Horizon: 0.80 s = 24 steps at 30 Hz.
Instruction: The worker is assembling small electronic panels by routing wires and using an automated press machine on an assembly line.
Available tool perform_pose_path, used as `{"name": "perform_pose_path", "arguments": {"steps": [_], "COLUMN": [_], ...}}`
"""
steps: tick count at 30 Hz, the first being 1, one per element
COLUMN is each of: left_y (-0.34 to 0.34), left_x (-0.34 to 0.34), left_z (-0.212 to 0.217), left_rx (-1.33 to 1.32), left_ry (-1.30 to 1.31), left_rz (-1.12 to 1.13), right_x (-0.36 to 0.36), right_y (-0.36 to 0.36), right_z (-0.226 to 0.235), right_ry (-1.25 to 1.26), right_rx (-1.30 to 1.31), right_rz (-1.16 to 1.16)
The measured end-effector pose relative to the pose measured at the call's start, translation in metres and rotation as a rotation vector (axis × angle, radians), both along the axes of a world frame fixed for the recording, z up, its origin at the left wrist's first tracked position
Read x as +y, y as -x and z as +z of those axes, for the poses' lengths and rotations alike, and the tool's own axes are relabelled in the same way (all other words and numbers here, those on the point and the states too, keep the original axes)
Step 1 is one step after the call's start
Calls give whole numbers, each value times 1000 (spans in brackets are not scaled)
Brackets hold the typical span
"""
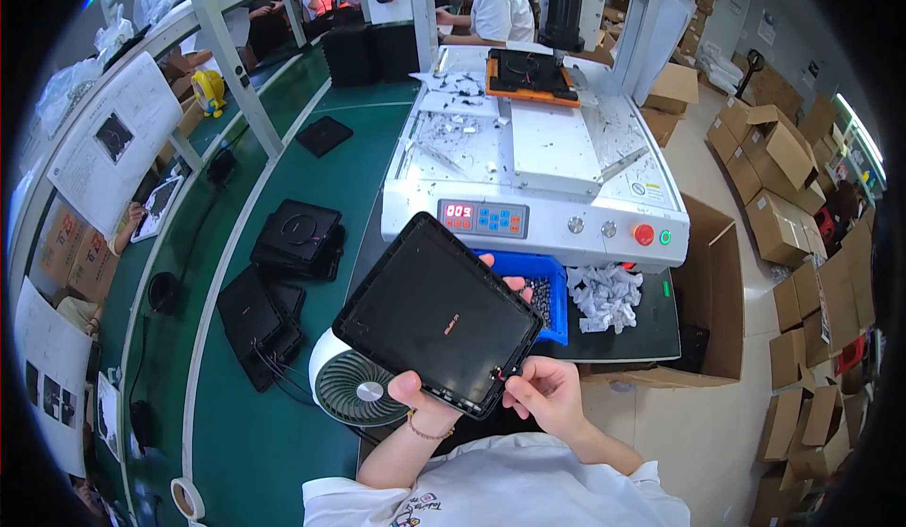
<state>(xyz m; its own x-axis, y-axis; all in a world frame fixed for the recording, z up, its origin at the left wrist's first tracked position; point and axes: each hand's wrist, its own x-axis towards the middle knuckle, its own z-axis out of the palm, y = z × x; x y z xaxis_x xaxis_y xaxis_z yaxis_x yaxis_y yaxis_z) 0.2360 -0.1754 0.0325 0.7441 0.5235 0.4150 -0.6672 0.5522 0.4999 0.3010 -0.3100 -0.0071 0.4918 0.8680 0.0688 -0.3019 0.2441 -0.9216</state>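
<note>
Hands grip our black panel [439,312]: left hand [422,397] clasps its bottom edge, right hand [545,387] pinches the corner.

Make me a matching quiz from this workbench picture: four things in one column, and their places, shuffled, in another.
Things:
1. black panel
2. small fan
3. blue bin
4. white paper scraps

Places:
A. right of the blue bin
B. just below the white machine's front, behind the panel
C. held in the left hand and right hand
D. below the panel's lower left edge

Pairs: 1-C, 2-D, 3-B, 4-A
</note>
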Motion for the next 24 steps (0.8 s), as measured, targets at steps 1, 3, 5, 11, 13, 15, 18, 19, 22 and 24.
{"name": "perform_pose_path", "arguments": {"steps": [1, 3, 5, 11, 13, 15, 18, 19, 22, 24], "left_y": [0, 3, 3, 8, 10, 12, 18, 20, 18, 29], "left_x": [0, -1, -4, -15, -13, -12, -17, -22, -27, -26], "left_z": [-2, -2, -8, -2, -3, -4, 5, 9, 4, 6], "left_rx": [-20, 3, 46, 51, 43, 36, 45, 54, -72, -37], "left_ry": [-5, 39, 118, 119, 121, 126, 90, 104, 104, 111], "left_rz": [-17, -54, -102, -110, -116, -117, -69, -43, -100, -30], "right_x": [0, 2, 2, -4, -1, -1, -7, -9, -12, -11], "right_y": [0, 0, 0, 0, -3, -3, 3, 5, 6, 10], "right_z": [-3, -4, -8, -14, -9, -6, -1, 0, 1, 9], "right_ry": [10, -28, -55, -122, -142, -160, -104, -126, -160, -53], "right_rx": [15, -22, -52, 14, -26, -63, -51, -47, -24, 43], "right_rz": [7, 10, 6, -1, 27, 60, 43, 39, 35, 52]}}
